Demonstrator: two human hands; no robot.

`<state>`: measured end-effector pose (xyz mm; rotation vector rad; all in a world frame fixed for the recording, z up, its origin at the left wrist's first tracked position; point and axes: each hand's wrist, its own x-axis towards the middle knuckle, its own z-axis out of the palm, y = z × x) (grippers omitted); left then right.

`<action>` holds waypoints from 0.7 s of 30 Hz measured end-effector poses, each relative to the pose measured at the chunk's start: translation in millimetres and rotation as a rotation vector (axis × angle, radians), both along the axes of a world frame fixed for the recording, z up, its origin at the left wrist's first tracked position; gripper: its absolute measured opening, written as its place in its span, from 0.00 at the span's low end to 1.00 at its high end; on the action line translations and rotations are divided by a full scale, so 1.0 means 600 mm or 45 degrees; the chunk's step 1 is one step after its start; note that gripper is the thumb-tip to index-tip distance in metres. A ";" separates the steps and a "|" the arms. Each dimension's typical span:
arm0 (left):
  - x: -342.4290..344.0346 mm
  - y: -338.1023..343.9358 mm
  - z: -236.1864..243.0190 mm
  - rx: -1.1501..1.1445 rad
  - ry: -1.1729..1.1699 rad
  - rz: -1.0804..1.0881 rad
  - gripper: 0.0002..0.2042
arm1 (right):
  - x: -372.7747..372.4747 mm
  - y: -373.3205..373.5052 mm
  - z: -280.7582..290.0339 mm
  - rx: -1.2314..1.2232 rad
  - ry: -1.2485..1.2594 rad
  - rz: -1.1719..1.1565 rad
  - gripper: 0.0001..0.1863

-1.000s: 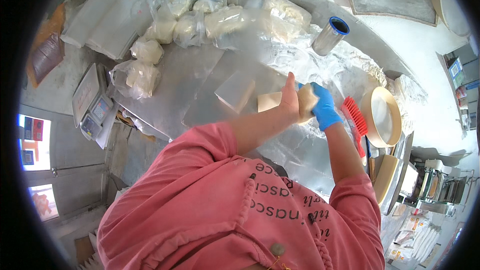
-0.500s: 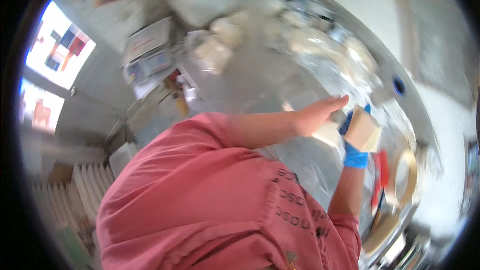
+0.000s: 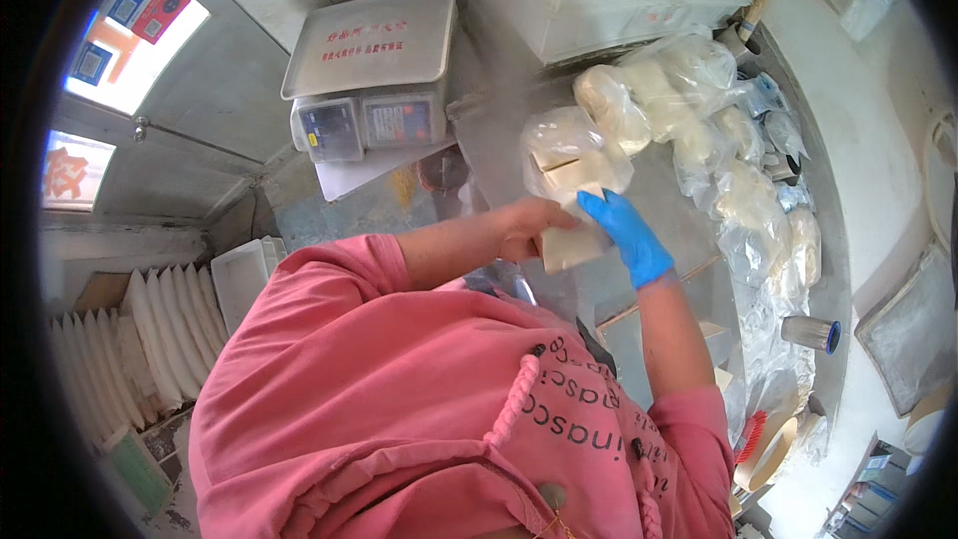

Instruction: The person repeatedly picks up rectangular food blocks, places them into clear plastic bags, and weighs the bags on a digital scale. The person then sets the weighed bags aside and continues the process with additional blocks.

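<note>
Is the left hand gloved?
No, the left hand is bare, while the right hand wears a blue glove.

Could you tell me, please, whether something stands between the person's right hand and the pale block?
Nothing visible, except the blue glove on the right hand, which is at the pale block. The bare left hand grips the block from the opposite side.

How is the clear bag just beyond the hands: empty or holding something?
Holding something: pale blocks show inside the clear bag. Whether it is full, I cannot tell.
</note>
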<state>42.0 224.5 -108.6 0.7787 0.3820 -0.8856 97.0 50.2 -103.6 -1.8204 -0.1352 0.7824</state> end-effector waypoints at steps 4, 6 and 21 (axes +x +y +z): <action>0.098 0.057 -0.016 0.289 0.070 0.196 0.16 | 0.135 0.073 -0.061 0.105 0.139 0.125 0.21; 0.148 0.075 -0.036 0.369 -0.001 0.261 0.16 | 0.206 0.086 -0.101 -0.008 0.031 0.127 0.20; 0.141 0.081 -0.113 1.788 -1.014 0.152 0.31 | 0.216 0.116 -0.120 -0.612 -0.759 0.146 0.19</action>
